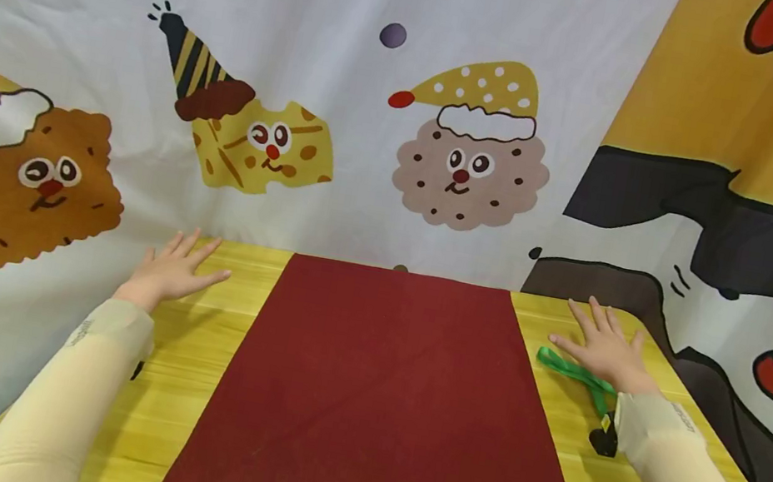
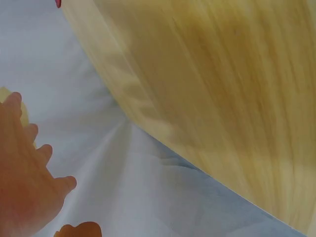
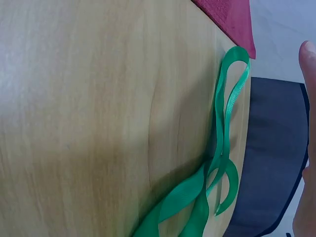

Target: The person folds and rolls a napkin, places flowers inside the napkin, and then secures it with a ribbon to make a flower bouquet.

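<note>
My left hand (image 1: 172, 272) is held over the left side of the yellow wood-grain table (image 1: 190, 378), fingers spread and straight, holding nothing. On the right side my right hand (image 1: 605, 347) also has its fingers spread. Beneath and beside it lies a looped green ribbon (image 1: 571, 366), which overlaps the hand in the head view. The right wrist view shows the ribbon (image 3: 220, 123) twisted along the tabletop, with the fingers (image 3: 311, 74) apart from it at the edge. Between the hands a dark red cloth (image 1: 380, 400) lies flat down the middle of the table.
A white curtain (image 1: 357, 236) with printed cartoon biscuits and cheese hangs right behind the table and along its left side. Yellow and black printed cloth (image 1: 754, 122) runs down the right side. A small black object (image 1: 603, 437) is beside the right wrist.
</note>
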A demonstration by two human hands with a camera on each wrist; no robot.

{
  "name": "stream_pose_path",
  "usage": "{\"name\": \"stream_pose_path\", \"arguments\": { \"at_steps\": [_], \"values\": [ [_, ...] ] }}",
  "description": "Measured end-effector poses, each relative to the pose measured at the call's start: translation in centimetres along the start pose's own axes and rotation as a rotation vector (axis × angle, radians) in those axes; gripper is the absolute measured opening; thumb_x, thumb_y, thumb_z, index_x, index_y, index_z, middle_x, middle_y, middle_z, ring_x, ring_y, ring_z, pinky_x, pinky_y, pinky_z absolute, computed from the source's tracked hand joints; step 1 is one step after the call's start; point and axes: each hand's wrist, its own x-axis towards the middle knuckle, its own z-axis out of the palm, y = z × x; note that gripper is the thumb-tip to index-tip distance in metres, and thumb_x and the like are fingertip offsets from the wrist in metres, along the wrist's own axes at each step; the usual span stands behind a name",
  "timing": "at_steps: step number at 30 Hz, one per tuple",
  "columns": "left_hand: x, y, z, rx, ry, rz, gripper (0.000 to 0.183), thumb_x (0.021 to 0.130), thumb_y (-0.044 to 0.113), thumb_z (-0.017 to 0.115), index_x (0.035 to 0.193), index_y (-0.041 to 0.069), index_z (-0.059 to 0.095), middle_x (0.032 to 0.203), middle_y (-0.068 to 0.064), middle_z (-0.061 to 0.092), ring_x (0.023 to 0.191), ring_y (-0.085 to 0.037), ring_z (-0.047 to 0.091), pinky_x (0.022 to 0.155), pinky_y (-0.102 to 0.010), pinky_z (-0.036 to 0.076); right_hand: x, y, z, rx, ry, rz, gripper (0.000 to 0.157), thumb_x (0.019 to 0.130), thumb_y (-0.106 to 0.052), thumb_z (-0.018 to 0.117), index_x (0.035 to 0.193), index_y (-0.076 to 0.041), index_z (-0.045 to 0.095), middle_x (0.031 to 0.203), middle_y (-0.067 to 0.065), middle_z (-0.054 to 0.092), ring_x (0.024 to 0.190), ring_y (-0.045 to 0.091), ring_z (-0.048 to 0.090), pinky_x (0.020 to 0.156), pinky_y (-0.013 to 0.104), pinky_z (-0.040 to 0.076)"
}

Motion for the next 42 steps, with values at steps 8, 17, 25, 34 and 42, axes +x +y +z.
{"name": "stream_pose_path", "arguments": {
  "at_steps": [8,17,25,34,42],
  "values": [
    [-0.1,0.2,0.0,-0.011,-0.018,-0.009,0.088,0.092,0.071,0.034,0.157,0.019,0.007,0.158,-0.024,-0.005,0.141,-0.049,-0.007,0.101,-0.072,-0.008,0.3,-0.8,-0.4,-0.015,0.007,-0.022,0.091,0.089,-0.072,0.043,0.158,-0.023,0.006,0.159,0.021,-0.003,0.142,0.048,-0.002,0.092,0.079,-0.009],
    [-0.5,0.4,0.2,-0.011,-0.021,0.0,0.089,0.092,0.072,0.033,0.157,0.019,0.005,0.158,-0.025,-0.005,0.141,-0.05,-0.006,0.1,-0.072,-0.008,0.4,-2.1,-0.4,-0.015,0.009,-0.072,0.089,0.091,-0.068,0.046,0.158,-0.024,0.007,0.16,0.019,-0.002,0.143,0.046,-0.001,0.094,0.079,-0.007],
    [-0.4,2.1,0.9,-0.04,0.039,0.114,0.082,0.095,0.067,0.038,0.157,0.02,0.012,0.158,-0.024,0.002,0.142,-0.047,-0.003,0.1,-0.074,-0.003,-0.4,-4.3,-0.4,-0.053,0.038,-0.167,0.087,0.09,-0.066,0.05,0.157,-0.023,0.015,0.161,0.013,0.002,0.143,0.045,0.007,0.096,0.079,-0.002],
    [-1.3,7.4,2.4,-0.021,0.03,0.269,0.077,0.095,0.063,0.042,0.157,0.025,0.015,0.161,-0.015,0.006,0.144,-0.043,0.006,0.105,-0.07,0.003,-2.0,-9.3,0.9,-0.01,-0.003,-0.334,0.085,0.089,-0.066,0.052,0.156,-0.025,0.019,0.162,0.009,0.006,0.145,0.039,0.008,0.102,0.072,0.0],
    [-2.9,12.4,4.5,-0.001,-0.01,0.456,0.071,0.096,0.058,0.046,0.156,0.032,0.019,0.162,-0.006,0.01,0.146,-0.033,0.01,0.109,-0.064,0.01,-4.1,-12.7,2.1,0.003,0.019,-0.495,0.084,0.086,-0.056,0.065,0.155,-0.027,0.026,0.162,0.004,0.009,0.146,0.032,0.007,0.103,0.072,0.003]
  ]
}}
